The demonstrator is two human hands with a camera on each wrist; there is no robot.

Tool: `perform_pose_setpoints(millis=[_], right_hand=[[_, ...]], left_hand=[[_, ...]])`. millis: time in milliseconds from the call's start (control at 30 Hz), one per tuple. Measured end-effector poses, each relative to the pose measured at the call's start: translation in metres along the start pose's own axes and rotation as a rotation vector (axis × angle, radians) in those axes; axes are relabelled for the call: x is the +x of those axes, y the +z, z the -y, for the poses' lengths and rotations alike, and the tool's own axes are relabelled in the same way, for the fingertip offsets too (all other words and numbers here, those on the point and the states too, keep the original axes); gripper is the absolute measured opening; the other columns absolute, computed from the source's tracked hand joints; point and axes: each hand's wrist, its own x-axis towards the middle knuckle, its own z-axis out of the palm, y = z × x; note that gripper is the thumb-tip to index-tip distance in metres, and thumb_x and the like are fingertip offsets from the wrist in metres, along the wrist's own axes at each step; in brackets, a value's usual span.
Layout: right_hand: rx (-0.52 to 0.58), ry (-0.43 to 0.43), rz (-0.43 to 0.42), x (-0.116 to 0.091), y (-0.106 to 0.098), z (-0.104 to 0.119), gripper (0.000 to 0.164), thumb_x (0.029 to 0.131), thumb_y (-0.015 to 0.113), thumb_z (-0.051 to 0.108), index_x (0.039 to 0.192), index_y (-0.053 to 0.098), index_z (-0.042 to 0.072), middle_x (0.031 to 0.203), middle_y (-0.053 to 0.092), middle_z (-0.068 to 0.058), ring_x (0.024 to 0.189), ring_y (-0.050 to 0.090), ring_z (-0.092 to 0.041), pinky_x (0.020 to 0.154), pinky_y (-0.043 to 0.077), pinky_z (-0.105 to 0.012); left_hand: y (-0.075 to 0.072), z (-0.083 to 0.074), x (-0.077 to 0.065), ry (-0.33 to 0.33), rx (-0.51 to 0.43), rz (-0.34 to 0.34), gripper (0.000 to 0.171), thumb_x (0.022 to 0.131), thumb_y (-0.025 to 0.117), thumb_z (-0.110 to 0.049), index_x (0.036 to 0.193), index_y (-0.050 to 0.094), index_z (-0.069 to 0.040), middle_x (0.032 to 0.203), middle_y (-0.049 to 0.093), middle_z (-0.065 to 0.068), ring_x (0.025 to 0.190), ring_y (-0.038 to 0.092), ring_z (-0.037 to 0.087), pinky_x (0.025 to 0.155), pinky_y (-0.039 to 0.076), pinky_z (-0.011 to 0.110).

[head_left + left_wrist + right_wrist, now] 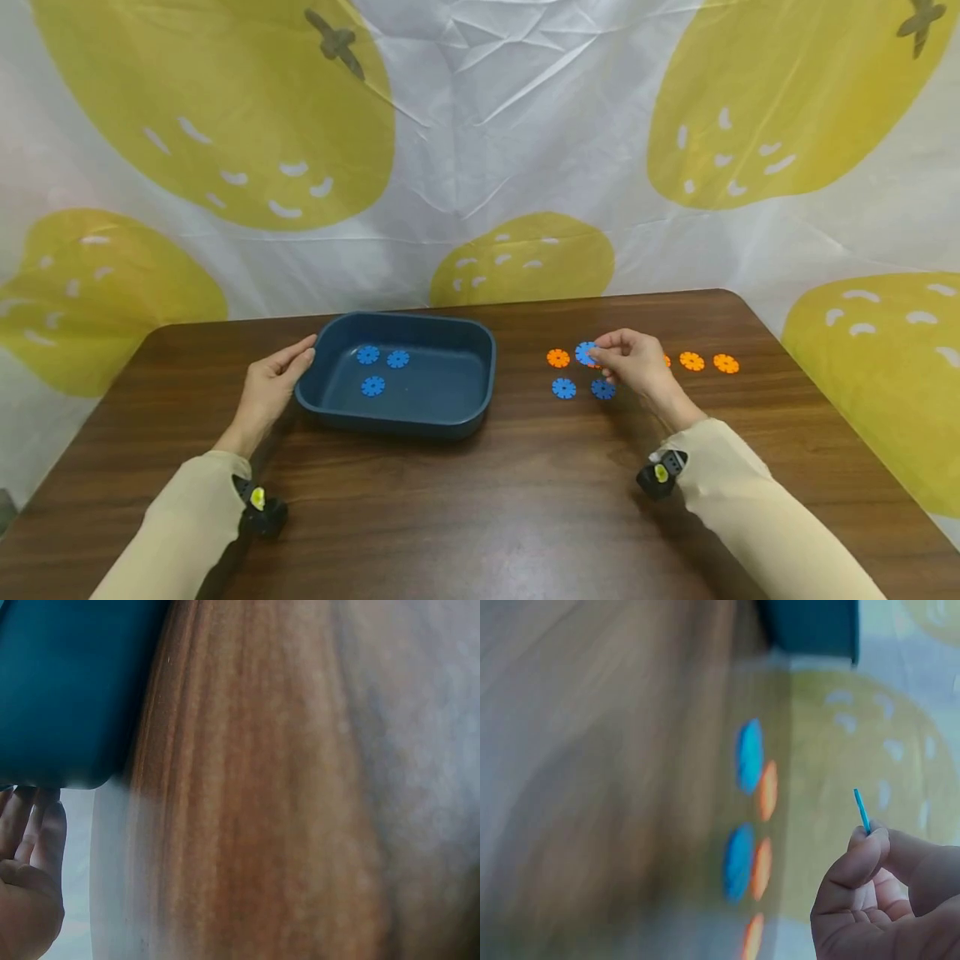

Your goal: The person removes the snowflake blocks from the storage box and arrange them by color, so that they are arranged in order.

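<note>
My right hand (pixel 637 362) pinches a blue notched disc (pixel 586 353) between thumb and fingertips, clear of the table and edge-on in the right wrist view. Under and beside it lie two more blue discs (pixel 564 388) and a row of several orange discs (pixel 558 358), part of the row hidden by the hand. At the left, a dark blue rectangular basin (pixel 450 429) holds three blue discs (pixel 372 386) flat on its bottom. My left hand (pixel 272 385) rests its fingertips on the basin's left end, right at the rim; the left wrist view shows these fingers nearly straight.
The discs and basin are on a dark brown wooden table (pixel 517 500). A pale cloth (pixel 465 167) printed with large yellow fruit hangs right behind the table's far edge. Each wrist carries a small black camera (pixel 266 515) on a strap.
</note>
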Motion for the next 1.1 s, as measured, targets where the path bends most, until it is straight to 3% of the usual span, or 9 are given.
perform_pose_setpoints(millis=[167,333,567,1100], right_hand=[[-0.073,0.057,-0.018,-0.007,-0.030,-0.024,0.030,0.091,0.062,0.013,0.107,0.053,-0.011,0.070,0.061,0.004,0.056,0.053,-0.003,0.056,0.051,-0.019],[-0.129,0.110,-0.016,-0.012,-0.045,-0.037,0.031,0.092,0.061,0.013,0.108,0.053,-0.011,0.070,0.060,0.006,0.058,0.053,-0.004,0.057,0.052,-0.018],[-0.170,0.153,-0.010,-0.016,-0.047,-0.043,0.026,0.092,0.060,0.013,0.105,0.055,-0.009,0.071,0.059,0.003,0.059,0.053,-0.007,0.056,0.052,-0.020],[-0.281,0.139,-0.021,-0.019,-0.047,-0.044,0.020,0.090,0.061,0.009,0.097,0.058,-0.009,0.072,0.060,-0.002,0.060,0.054,-0.009,0.056,0.052,-0.020]], left_hand=[[0.000,0.001,0.001,0.003,0.022,-0.007,0.049,0.096,0.053,-0.038,0.134,0.053,-0.007,0.135,0.051,0.015,0.098,0.047,-0.019,0.082,0.039,0.004],[0.000,0.001,0.001,0.007,0.026,-0.010,0.050,0.095,0.053,-0.037,0.134,0.053,-0.006,0.134,0.051,0.015,0.100,0.047,-0.018,0.083,0.039,0.004],[0.000,0.001,0.001,0.005,0.034,-0.001,0.050,0.096,0.052,-0.038,0.134,0.052,-0.007,0.135,0.051,0.015,0.101,0.047,-0.017,0.083,0.039,0.004],[0.000,-0.001,0.000,0.002,0.052,0.001,0.050,0.095,0.052,-0.040,0.135,0.053,-0.008,0.135,0.051,0.015,0.102,0.048,-0.015,0.083,0.039,0.004]])
